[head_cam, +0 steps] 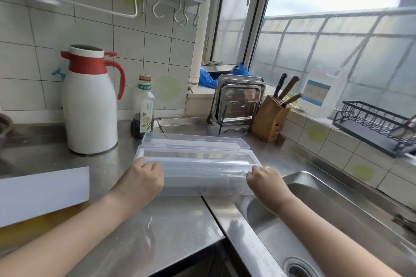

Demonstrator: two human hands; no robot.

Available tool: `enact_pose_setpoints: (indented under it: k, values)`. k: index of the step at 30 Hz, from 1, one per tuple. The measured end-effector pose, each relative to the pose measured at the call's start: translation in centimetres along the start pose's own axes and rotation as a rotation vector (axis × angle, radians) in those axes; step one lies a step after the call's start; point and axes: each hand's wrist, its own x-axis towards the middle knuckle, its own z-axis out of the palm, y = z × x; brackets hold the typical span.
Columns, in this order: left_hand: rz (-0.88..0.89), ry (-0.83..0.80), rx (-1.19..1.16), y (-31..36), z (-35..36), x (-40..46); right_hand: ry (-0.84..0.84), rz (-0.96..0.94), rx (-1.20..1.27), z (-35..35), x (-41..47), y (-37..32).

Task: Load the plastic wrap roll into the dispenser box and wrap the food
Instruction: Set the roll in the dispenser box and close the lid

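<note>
Both hands, left (144, 179) and right (262, 179), had a pinching grip on the film's edge at the open clear plastic dispenser box (198, 164) on the steel worktop (171, 231), so loading looked done; next probably an even pull.

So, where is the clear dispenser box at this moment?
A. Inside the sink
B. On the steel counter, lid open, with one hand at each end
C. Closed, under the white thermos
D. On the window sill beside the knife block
B: the dispenser box sits on the steel counter with its lid folded back, the left hand at one end and the right hand at the other.
</note>
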Motion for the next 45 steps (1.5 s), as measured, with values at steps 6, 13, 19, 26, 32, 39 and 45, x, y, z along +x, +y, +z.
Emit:
enact_pose_setpoints:
  k: [6, 13, 19, 26, 32, 39, 45]
  values:
    - [-0.045, 0.043, 0.077, 0.7, 1.0, -0.7, 0.013, 0.061, 0.047, 0.6, -0.5, -0.4]
    - [-0.175, 0.017, 0.003, 2.1, 1.4, -2.1, -0.064, 0.078, 0.048, 2.6, -3.1, -0.7]
    - [-0.220, -0.071, -0.154, 2.5, 1.2, -3.5, -0.140, 0.107, -0.010, 1.0, -2.2, 0.7]
    - [-0.433, -0.061, -0.381, 0.8, -0.6, -2.6, -0.169, 0.186, 0.058, -0.6, -1.3, 1.1]
    - [-0.845, 0.009, -0.770, -2.1, 1.1, 0.0, -0.110, 0.238, 0.073, -0.6, 0.3, 1.4]
    - [-1.229, -0.205, -1.523, -5.6, 4.2, 2.8, -0.144, 0.513, 0.451, 1.2, 3.1, 2.3]
    - [-1.308, -0.293, -1.890, -5.5, 5.4, 4.3, -0.304, 0.673, 0.736, 2.8, 5.6, 2.7]
